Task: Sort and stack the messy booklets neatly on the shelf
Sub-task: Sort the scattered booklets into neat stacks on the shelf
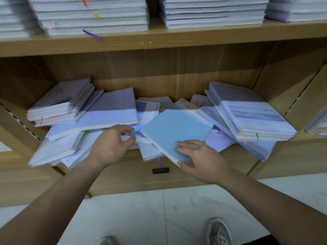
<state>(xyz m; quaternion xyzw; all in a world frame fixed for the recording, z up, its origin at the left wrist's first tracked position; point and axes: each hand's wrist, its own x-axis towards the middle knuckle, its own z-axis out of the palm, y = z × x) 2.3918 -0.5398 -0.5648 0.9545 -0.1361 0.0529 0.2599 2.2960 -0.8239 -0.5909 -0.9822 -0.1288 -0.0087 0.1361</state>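
A jumble of pale lavender and white booklets fills the lower shelf [235, 154]. A light blue booklet [175, 129] lies tilted on top in the middle. My right hand [200, 160] holds its near corner, fingers on the cover and thumb under the edge. My left hand [111, 145] reaches into the pile beside it, its curled fingers pinching a white booklet with a blue patch [133, 136]. A large lavender booklet [104, 114] leans across the left side, against a small stack [61, 101]. A slanted stack [251, 112] sits at the right.
Tidy stacks of white booklets [92, 16] with coloured ribbon markers fill the upper shelf board [159, 41]. A small black label holder [160, 170] hangs on the lower shelf's front edge. Below is a pale tiled floor [141, 218] with my shoes.
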